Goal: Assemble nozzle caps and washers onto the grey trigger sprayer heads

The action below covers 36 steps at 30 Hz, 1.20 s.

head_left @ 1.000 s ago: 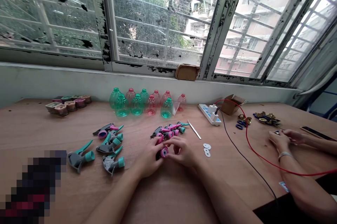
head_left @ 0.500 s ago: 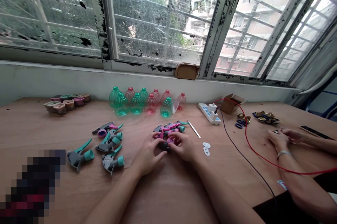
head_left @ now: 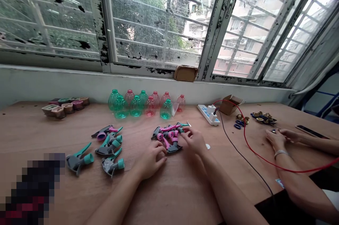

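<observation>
A cluster of pink, grey and teal trigger spray heads (head_left: pixel 169 131) lies on the table in front of me. The nearest is a grey spray head (head_left: pixel 174 146) with a pink trigger. My left hand (head_left: pixel 152 158) rests beside its left end, fingers curved and thumb apart, gripping nothing visible; whether the fingertips touch it I cannot tell. My right hand (head_left: pixel 194 140) is over the right edge of the cluster, fingers extended and loosely bent. Past its fingers shows the tip of a thin white stick (head_left: pixel 189 123), the rest covered by the hand. A white disc (head_left: pixel 208 146) lies beside the right wrist.
More spray heads (head_left: pixel 108 147) lie on the left. Green and pink clear bottles (head_left: pixel 136 107) line the wall. A power strip (head_left: pixel 209 115) with red cable (head_left: pixel 246 140) and dark cable stands right, near a small carton (head_left: pixel 230 105). A co-worker's hands (head_left: pixel 278 138) work at far right.
Both hands have come off the near spray head, which now lies on the table. My right hand has moved right and forward over the white stick and most of the discs.
</observation>
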Each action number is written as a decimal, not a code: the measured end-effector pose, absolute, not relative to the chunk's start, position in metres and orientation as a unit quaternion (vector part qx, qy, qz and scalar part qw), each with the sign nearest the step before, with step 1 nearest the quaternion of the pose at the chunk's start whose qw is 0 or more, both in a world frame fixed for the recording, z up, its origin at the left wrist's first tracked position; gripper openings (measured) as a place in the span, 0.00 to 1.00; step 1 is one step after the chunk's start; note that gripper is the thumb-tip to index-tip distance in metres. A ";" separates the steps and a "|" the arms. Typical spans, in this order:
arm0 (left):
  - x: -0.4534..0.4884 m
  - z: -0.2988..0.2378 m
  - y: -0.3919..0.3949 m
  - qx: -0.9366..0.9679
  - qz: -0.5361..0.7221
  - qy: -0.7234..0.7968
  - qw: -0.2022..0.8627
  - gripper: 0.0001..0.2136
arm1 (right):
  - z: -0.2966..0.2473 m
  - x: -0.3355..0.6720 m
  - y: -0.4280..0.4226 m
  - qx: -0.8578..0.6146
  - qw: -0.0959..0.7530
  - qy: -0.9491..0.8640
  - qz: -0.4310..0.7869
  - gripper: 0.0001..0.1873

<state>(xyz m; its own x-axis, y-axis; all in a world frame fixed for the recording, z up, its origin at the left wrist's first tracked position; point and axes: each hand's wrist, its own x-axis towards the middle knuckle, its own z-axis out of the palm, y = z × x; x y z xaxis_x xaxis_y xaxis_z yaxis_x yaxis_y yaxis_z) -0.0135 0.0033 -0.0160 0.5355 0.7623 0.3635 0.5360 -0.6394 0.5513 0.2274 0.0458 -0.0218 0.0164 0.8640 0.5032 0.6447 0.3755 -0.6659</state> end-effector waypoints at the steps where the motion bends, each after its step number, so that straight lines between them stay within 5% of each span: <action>1: -0.013 -0.016 0.003 0.859 0.289 0.374 0.194 0.05 | -0.017 0.241 0.045 -0.578 0.426 -0.686 0.121 0.13; 7: -0.011 -0.018 0.005 0.879 0.251 0.366 0.175 0.07 | -0.010 0.324 0.033 -0.692 0.193 -0.684 0.127 0.10; 12: -0.011 -0.019 0.005 0.879 0.245 0.371 0.171 0.07 | -0.023 0.339 0.028 -0.713 0.159 -0.669 0.135 0.10; 25: -0.013 -0.011 0.000 0.866 0.242 0.394 0.189 0.08 | -0.021 0.322 0.041 -0.692 0.203 -0.667 0.186 0.05; 30: -0.010 0.000 -0.006 0.842 0.203 0.494 0.075 0.10 | 0.006 0.282 0.041 -0.650 0.263 -0.697 0.154 0.09; 36: -0.027 0.018 -0.005 0.739 0.120 0.658 -0.076 0.13 | 0.010 0.205 0.038 -0.509 0.430 -0.730 0.151 0.11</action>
<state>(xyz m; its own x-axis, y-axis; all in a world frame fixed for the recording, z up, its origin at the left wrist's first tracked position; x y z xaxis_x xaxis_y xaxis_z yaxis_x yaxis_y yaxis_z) -0.0268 -0.0047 0.0177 0.1043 0.9550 0.2777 0.9915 -0.1215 0.0454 0.2049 0.0384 0.0100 -0.1114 0.8733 0.4742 0.6130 0.4360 -0.6589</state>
